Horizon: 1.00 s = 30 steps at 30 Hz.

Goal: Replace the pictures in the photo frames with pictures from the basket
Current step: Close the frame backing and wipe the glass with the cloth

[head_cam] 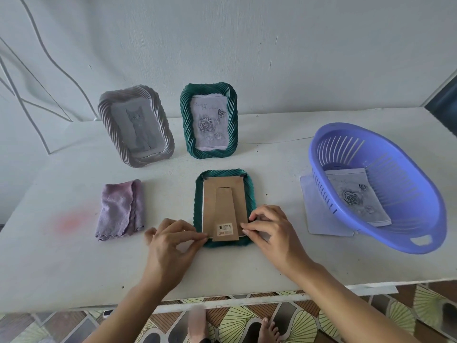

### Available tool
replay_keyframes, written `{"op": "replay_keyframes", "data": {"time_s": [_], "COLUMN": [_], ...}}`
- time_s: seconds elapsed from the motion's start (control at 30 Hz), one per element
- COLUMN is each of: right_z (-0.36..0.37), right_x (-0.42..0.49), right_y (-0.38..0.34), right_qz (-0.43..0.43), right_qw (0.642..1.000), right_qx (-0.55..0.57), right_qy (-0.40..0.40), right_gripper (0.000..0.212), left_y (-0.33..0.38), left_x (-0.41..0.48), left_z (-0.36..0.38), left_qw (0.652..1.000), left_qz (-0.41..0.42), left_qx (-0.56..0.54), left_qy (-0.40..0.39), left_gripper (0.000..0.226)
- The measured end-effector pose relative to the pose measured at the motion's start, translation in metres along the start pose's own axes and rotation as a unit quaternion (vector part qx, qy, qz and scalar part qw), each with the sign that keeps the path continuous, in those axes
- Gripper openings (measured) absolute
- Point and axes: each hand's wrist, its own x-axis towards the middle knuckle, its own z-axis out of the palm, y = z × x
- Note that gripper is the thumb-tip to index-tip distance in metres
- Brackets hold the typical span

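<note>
Our left grip (170, 241) and right grip (272, 231) each pinch a near corner of the cardboard back (210, 201) on the green frame (251, 191), face down on the desk (74, 268); the blue basket (420, 184) holds a rose picture (356, 196).

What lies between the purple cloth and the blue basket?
In the head view: the face-down green frame, held by left hand and right hand, then a paper sheet partly under the basket.

teal frame (198, 206) and silver-grey frame (148, 158) are ribbed, basket (425, 201) periwinkle, cloth (118, 209) seemingly lilac.
</note>
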Motion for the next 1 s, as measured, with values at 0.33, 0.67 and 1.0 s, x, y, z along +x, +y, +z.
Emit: {"op": "replay_keyframes", "data": {"time_s": [0.33, 0.67, 1.0], "right_z": [-0.005, -0.003, -0.008], "right_x": [-0.007, -0.011, -0.007], "right_y": [-0.005, -0.010, -0.002], "right_qz": [0.045, 0.150, 0.040], "right_qw": [0.994, 0.978, 0.998], "right_qx": [-0.027, 0.092, 0.039], "right_qy": [0.101, 0.110, 0.039], "right_gripper": [0.021, 0.016, 0.004], "left_y": [0.007, 0.009, 0.007], "left_x": [0.015, 0.022, 0.027], "left_z": [0.008, 0.005, 0.001], "left_qw": [0.994, 0.990, 0.983], "left_qz": [0.087, 0.104, 0.134], "left_qx": [0.047, 0.071, 0.095], "left_qy": [-0.040, -0.061, -0.077], "left_gripper": [0.021, 0.018, 0.024]}}
